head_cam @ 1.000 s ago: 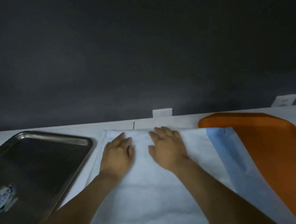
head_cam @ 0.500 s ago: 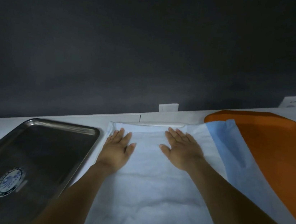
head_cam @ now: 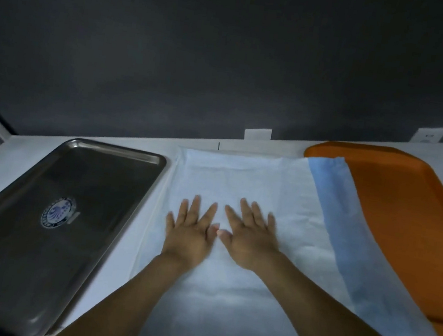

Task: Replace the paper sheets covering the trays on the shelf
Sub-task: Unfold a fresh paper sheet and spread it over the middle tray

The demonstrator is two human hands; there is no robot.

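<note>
A white paper sheet (head_cam: pixel 244 179) with a blue right border (head_cam: pixel 330 210) lies spread over the middle tray, whose outline shows as a ridge under the paper. My left hand (head_cam: pixel 190 233) and my right hand (head_cam: pixel 250 238) lie flat on the sheet side by side, fingers straight and spread, thumbs almost touching. The blue border overlaps the left edge of an orange tray (head_cam: pixel 405 220) on the right. A bare steel tray (head_cam: pixel 50 216) with a round emblem sits on the left.
All three trays rest on a white shelf surface (head_cam: pixel 17 149) against a dark wall. Small white label clips (head_cam: pixel 257 134) stand along the shelf's back edge. A shelf frame shows at the far left.
Both hands slid back from the sheet's far edge toward me and came together at its middle. The view tilted down, showing more of the shelf.
</note>
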